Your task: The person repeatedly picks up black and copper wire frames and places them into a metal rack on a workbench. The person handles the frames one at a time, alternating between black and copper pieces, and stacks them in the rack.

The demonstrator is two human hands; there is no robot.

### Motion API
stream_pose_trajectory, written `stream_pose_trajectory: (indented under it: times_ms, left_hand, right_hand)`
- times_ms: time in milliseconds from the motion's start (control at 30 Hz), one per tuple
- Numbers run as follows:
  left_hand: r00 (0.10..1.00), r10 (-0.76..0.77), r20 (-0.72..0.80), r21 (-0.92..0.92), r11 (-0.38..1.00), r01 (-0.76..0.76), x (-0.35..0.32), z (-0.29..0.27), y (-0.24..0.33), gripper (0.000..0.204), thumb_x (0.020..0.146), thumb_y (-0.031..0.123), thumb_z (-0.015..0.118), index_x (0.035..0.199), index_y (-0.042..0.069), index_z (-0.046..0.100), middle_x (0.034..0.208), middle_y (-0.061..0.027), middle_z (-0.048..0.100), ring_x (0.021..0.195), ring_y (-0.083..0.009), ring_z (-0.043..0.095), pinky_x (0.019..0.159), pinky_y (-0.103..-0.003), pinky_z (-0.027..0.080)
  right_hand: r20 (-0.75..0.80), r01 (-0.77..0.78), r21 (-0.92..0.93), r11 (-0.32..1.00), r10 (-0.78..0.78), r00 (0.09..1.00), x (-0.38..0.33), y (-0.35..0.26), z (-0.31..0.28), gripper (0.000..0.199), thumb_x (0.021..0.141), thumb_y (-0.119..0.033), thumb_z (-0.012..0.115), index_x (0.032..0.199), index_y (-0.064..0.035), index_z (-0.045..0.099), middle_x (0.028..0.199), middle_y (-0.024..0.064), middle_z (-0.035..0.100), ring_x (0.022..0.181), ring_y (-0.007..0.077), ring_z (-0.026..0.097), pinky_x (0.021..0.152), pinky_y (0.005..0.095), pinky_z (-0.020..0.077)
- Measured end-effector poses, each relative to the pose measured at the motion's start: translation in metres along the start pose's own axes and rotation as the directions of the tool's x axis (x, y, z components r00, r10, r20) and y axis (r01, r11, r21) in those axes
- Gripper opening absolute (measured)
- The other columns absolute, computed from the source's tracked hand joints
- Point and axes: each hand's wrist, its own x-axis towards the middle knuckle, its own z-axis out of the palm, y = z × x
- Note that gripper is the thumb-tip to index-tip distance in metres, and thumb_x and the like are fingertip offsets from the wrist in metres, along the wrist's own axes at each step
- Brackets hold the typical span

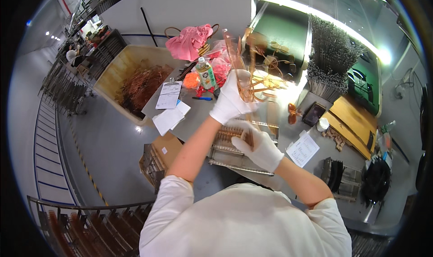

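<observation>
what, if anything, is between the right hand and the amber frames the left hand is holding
No separate object visibly stands between the right hand and the amber frames; only the left hand, holding them, covers part of their lower side. The metal rack lies beneath the right hand, not between. Motion blur hides finer detail.

I see 1 head-worn fisheye view, looking forward and steeply down past the white shirt (246, 223) at bottom centre. The left hand (232, 99) and right hand (260, 149) sit close to the camera, mid-frame; the floor (106, 142) recedes toward the upper left.
</observation>
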Motion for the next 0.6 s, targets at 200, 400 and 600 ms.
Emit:
stream_pose_trajectory:
  times_ms: [200, 400, 600]
  left_hand:
    - [0.939, -0.265, 0.222, 0.676, 0.735, 0.047, -0.012, -0.044, 0.004, 0.068, 0.068, 0.021, 0.085, 0.125, 0.008, 0.052, 0.116, -0.0218, 0.057, 0.109, -0.0413, 0.062, 0.095, -0.045, 0.054]
    - [0.891, -0.063, 0.449, 0.682, 0.669, -0.296, -0.028, -0.057, 0.055, 0.067, 0.069, 0.018, 0.085, 0.127, 0.015, 0.052, 0.114, -0.0192, 0.055, 0.104, -0.0383, 0.065, 0.082, -0.048, 0.059]
    - [0.77, -0.152, 0.62, 0.743, 0.429, -0.513, -0.03, -0.034, 0.063, 0.054, 0.076, 0.009, 0.072, 0.125, 0.022, 0.055, 0.114, -0.0179, 0.054, 0.096, -0.0379, 0.065, 0.058, -0.045, 0.059]
  right_hand:
    - [0.519, 0.359, -0.542, 0.76, -0.033, 0.854, -0.027, -0.048, -0.034, 0.024, 0.094, -0.023, 0.062, 0.115, -0.0116, 0.063, 0.079, 0.0055, 0.067, 0.071, 0.0273, 0.067, 0.063, 0.0407, 0.0519]
    - [-0.146, -0.242, 0.607, 0.757, 0.406, 0.902, -0.038, 0.041, -0.101, 0.062, 0.106, -0.059, 0.043, 0.129, -0.0047, 0.06, 0.1, 0.0094, 0.071, 0.088, 0.0184, 0.069, 0.072, 0.0344, 0.0548]
    - [0.24, -0.245, 0.969, -0.042, -0.087, 0.967, -0.02, 0.061, -0.061, 0.097, 0.085, -0.082, 0.059, 0.142, -0.0037, 0.049, 0.098, 0.0112, 0.066, 0.087, 0.0246, 0.065, 0.077, 0.0373, 0.0525]
